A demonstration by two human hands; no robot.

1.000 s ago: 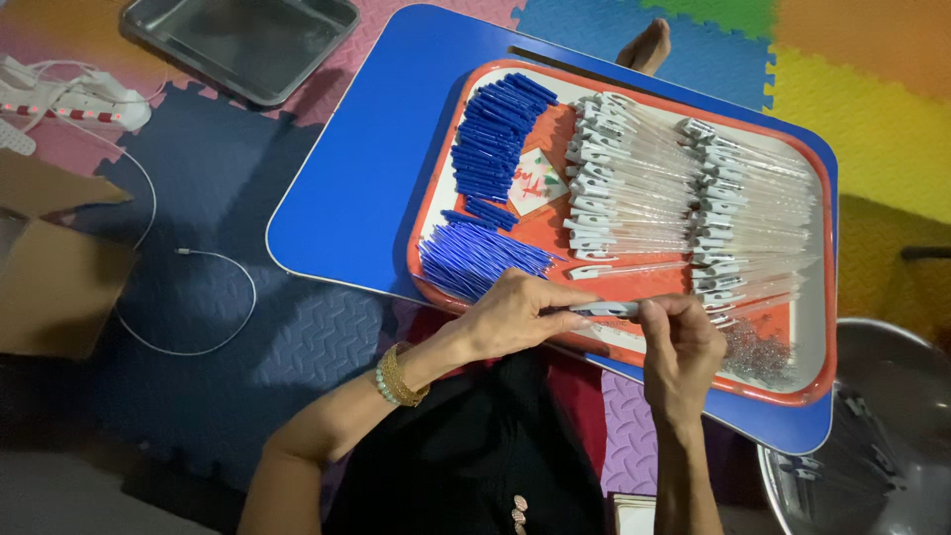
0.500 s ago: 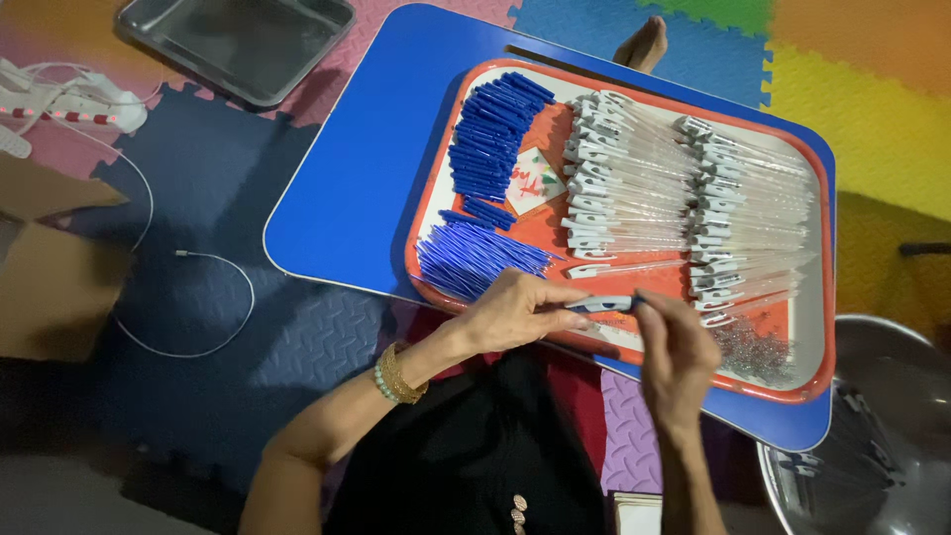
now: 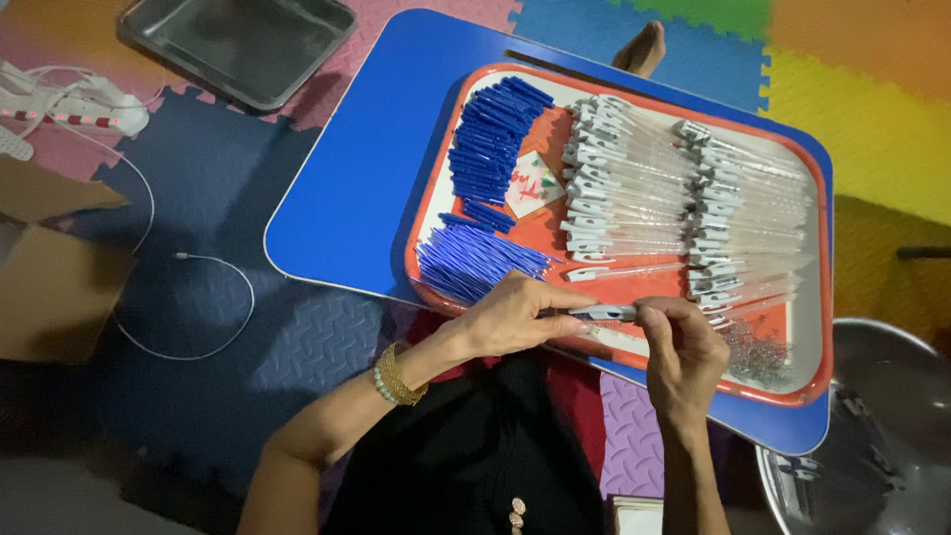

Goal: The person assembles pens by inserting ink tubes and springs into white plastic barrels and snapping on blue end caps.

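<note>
My left hand (image 3: 515, 319) and my right hand (image 3: 686, 349) hold one clear pen with a blue tip (image 3: 604, 313) between them, over the near rim of an orange tray (image 3: 436, 188). On the tray lie a row of blue caps (image 3: 490, 139), a loose heap of thin blue refills (image 3: 474, 266), two long rows of clear pen barrels (image 3: 684, 203) and a small pile of metal springs (image 3: 755, 359). The tray rests on a blue low table (image 3: 357, 188).
A grey metal tray (image 3: 238, 45) sits on the foam floor mats at the top left. A white power strip (image 3: 74, 107) with a cable, a cardboard box (image 3: 45, 267) and a round metal bowl (image 3: 872, 436) at the lower right surround the table.
Both hands have stayed at the tray's near edge, fingers working the pen held between them. The right hand shifted slightly along the pen.
</note>
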